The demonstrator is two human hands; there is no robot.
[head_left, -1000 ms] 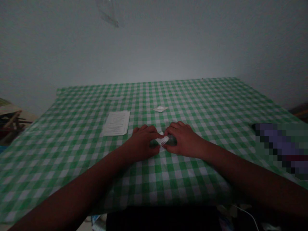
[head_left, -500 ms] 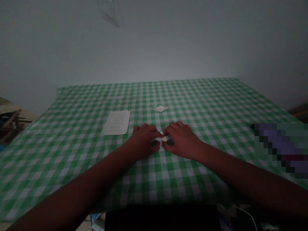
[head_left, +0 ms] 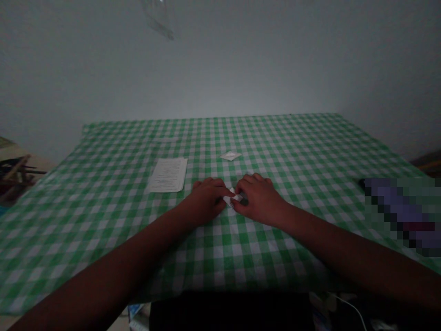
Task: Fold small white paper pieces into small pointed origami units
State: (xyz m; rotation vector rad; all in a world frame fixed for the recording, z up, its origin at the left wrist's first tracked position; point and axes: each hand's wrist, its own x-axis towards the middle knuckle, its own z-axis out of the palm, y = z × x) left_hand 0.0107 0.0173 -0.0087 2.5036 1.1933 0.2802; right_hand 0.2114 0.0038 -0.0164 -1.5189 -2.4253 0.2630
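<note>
1. We're close to the middle of the checked cloth (head_left: 220, 257), near the person's side, and that's where the small white paper (head_left: 229, 200) is, between the fingertips and partly covered by them.
2. The left hand (head_left: 208, 200) is in from its side, index finger stretched over the paper, thumb low beside it; we read that as a pinch, though how firm we can't tell.
3. The right hand (head_left: 258, 198) meets it, index finger and thumb closed on the other side, the rest of the fingers curled. So the hands are together, both on this one piece.
4. What step are we on? We'd call it shaping or creasing the paper by fingertip; the exact fold is too small and dim for us to make out.
5. Beyond the hands, well apart from them, lies a pale diamond (head_left: 230, 156), flat on the cloth. Over to the left, printed sheets (head_left: 168, 175) sit in a slightly uneven pile.
6. And the next move? In our judgement it calls for light, even pressure from both thumbs, with the points kept lined up; a hard tug could tear or skew them.
</note>
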